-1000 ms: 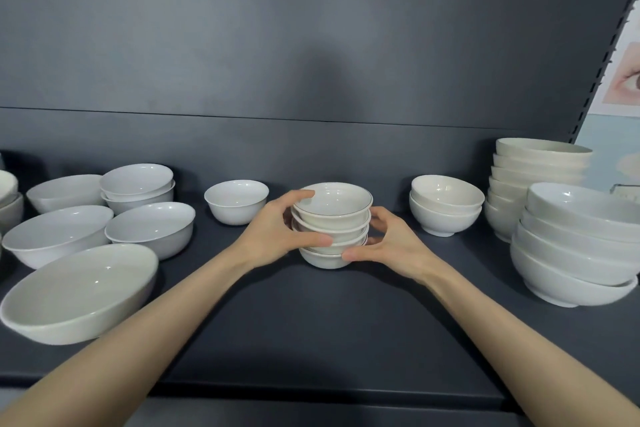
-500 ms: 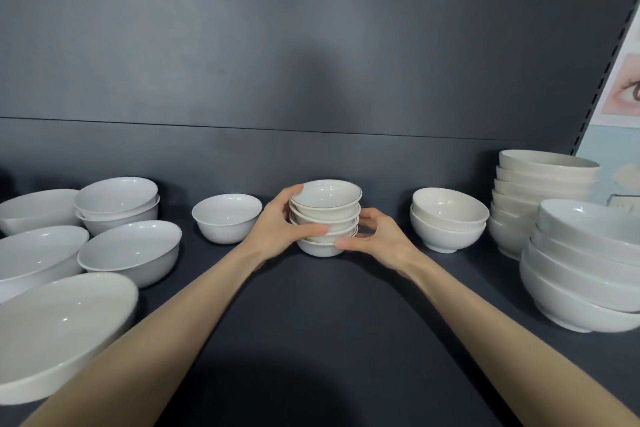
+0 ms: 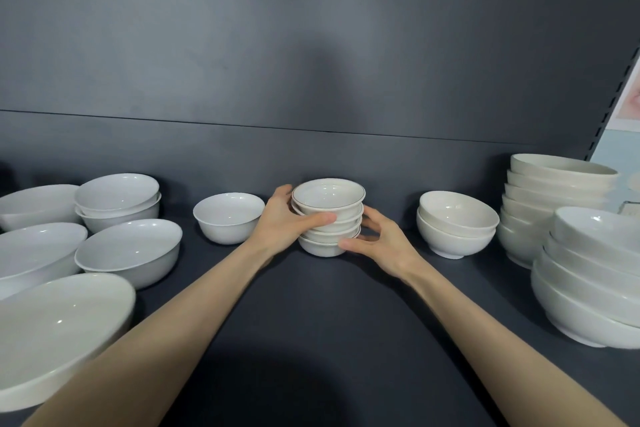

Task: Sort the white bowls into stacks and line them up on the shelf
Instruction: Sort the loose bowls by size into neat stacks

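Dark grey shelf [image 3: 311, 340] against a matching back panel [image 3: 311, 62], white bowls all over. Smack in the middle near the back, sitting on the shelf: stack of small bowls [image 3: 329, 199], gripped by left hand [image 3: 280, 229] with thumb curled across the front, and cupped by right hand [image 3: 384, 246], thumb tip on the lowest bowl, fingers curled at the right side. Just left of it a single bowl [image 3: 228, 217], off to the right a pair of nested bowls [image 3: 457, 222], then taller stacks [image 3: 554, 191] at far right.

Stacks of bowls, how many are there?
5: left pair at the back, small stack between left hand and right hand, right pair beside it, tall stack back right, big stack front right. Others may be off-frame.
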Demonstrator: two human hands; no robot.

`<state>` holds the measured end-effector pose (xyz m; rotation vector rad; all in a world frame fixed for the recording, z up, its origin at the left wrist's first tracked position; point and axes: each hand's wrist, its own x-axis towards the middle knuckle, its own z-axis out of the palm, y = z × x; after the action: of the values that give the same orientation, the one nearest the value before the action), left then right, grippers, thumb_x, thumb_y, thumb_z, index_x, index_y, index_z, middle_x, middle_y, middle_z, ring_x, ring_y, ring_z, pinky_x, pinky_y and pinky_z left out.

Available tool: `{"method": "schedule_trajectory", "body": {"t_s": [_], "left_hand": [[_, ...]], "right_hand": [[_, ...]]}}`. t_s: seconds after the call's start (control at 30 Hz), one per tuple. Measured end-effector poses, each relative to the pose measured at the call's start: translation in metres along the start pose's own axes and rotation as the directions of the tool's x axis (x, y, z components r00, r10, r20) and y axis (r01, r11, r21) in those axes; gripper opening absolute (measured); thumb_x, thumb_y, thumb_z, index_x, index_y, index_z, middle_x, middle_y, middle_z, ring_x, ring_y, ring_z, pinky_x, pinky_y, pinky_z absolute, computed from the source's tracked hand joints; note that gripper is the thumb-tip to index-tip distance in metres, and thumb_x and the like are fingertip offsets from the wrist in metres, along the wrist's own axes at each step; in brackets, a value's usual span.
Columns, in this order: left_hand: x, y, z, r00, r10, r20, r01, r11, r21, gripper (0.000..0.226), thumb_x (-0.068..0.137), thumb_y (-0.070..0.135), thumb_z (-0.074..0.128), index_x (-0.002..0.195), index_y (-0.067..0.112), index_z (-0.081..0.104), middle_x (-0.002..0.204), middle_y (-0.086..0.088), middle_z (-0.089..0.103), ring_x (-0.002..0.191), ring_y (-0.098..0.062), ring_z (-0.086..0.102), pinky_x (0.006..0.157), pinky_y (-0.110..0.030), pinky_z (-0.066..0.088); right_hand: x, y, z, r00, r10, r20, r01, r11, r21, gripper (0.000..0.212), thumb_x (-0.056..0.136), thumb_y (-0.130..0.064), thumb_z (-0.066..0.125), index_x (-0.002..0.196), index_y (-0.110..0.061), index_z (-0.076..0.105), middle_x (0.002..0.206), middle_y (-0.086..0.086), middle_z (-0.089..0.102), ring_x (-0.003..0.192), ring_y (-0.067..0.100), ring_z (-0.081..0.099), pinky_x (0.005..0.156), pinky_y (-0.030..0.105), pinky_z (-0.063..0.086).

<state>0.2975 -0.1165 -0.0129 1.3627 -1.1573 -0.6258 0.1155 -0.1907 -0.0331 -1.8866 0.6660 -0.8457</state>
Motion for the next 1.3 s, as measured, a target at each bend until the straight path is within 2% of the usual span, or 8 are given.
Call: {"method": "schedule_trajectory", "body": {"t_s": [0.1,0.57,0.7,0.8,0.87,0.97,1.07,1.3], "left_hand": [[0.001,-0.002,-0.001,1.0,0.004,-0.01,-0.004,1.0,0.002,0.077,0.05,0.032,0.087,0.115,0.02,0.049,0.111,0.011,0.064,0.104,-0.005,0.062,0.084,-0.02,0.049],[0.0,-0.004,-0.003,0.999,0.021,0.033,-0.019,0.998,-0.056,0.078,0.054,0.022,0.088,0.118,0.024,0.043,0.11,0.015,0.061,0.1,0.005,0.059,0.081,-0.016,0.049],[-0.002,-0.003,-0.004,0.999,-0.005,0.051,0.005,1.0,0.0,0.077,0.04,0.044,0.086,0.105,0.035,0.047,0.108,0.02,0.061,0.099,0.008,0.06,0.084,-0.017,0.049],[-0.006,0.008,-0.007,0.997,-0.039,0.064,0.027,0.985,0.168,0.103,0.038,0.059,0.082,0.128,0.022,0.047,0.126,0.013,0.058,0.118,-0.009,0.057,0.103,-0.036,0.046],[-0.014,0.019,-0.007,0.997,-0.081,-0.008,0.08,0.955,0.287,0.125,0.049,0.056,0.084,0.148,0.007,0.025,0.142,0.002,0.047,0.133,-0.017,0.045,0.11,-0.038,0.038],[-0.028,0.027,-0.01,0.986,-0.05,-0.159,0.11,0.913,0.393,0.086,0.073,0.036,0.081,0.141,0.005,0.039,0.132,-0.009,0.057,0.122,-0.024,0.054,0.103,-0.037,0.043],[-0.053,0.037,-0.019,0.983,0.08,-0.165,0.021,0.845,0.534,0.045,0.078,0.031,0.077,0.114,0.009,0.063,0.105,-0.005,0.068,0.104,-0.022,0.063,0.093,-0.033,0.049],[-0.109,0.086,-0.071,0.967,0.225,-0.121,-0.081,0.72,0.689,0.035,0.079,0.034,0.074,0.107,0.015,0.068,0.104,-0.001,0.071,0.102,-0.021,0.063,0.095,-0.038,0.048]], "right_hand": [[0.0,-0.001,0.0,1.0,-0.002,0.014,0.002,1.0,-0.004,0.066,0.078,-0.005,0.075,0.134,-0.025,0.047,0.123,-0.008,0.062,0.11,-0.005,0.059,0.088,0.011,0.048],[0.003,0.001,0.0,0.999,0.036,-0.019,-0.037,0.999,-0.021,0.051,0.078,-0.008,0.077,0.12,-0.024,0.054,0.114,-0.017,0.061,0.104,-0.005,0.06,0.093,0.014,0.048],[0.001,0.0,-0.001,0.999,0.044,-0.018,-0.045,0.998,-0.038,0.056,0.078,-0.009,0.077,0.127,-0.019,0.051,0.119,-0.011,0.059,0.113,0.004,0.056,0.087,0.009,0.047],[-0.001,-0.005,-0.003,0.996,0.084,-0.031,-0.088,0.987,-0.133,0.066,0.076,-0.019,0.08,0.133,-0.015,0.049,0.126,-0.001,0.06,0.118,0.013,0.057,0.091,0.023,0.052],[-0.005,-0.014,-0.004,0.99,0.125,-0.065,-0.135,0.975,-0.179,0.071,0.075,-0.022,0.081,0.136,-0.011,0.046,0.117,0.009,0.066,0.101,0.02,0.066,0.079,0.03,0.058],[-0.018,-0.029,-0.006,0.984,0.135,-0.119,-0.159,0.961,-0.228,0.06,0.078,-0.018,0.078,0.129,-0.005,0.049,0.096,0.016,0.07,0.072,0.022,0.068,0.069,0.034,0.06],[-0.033,-0.042,-0.002,0.991,0.04,-0.128,-0.086,0.923,-0.376,0.035,0.081,-0.022,0.075,0.11,-0.006,0.061,0.09,0.011,0.071,0.07,0.023,0.067,0.076,0.04,0.058],[-0.05,-0.097,0.042,0.992,-0.124,-0.029,0.092,0.855,-0.511,0.026,0.085,-0.027,0.07,0.106,-0.013,0.067,0.104,0.003,0.066,0.091,0.016,0.062,0.077,0.026,0.045]]}}
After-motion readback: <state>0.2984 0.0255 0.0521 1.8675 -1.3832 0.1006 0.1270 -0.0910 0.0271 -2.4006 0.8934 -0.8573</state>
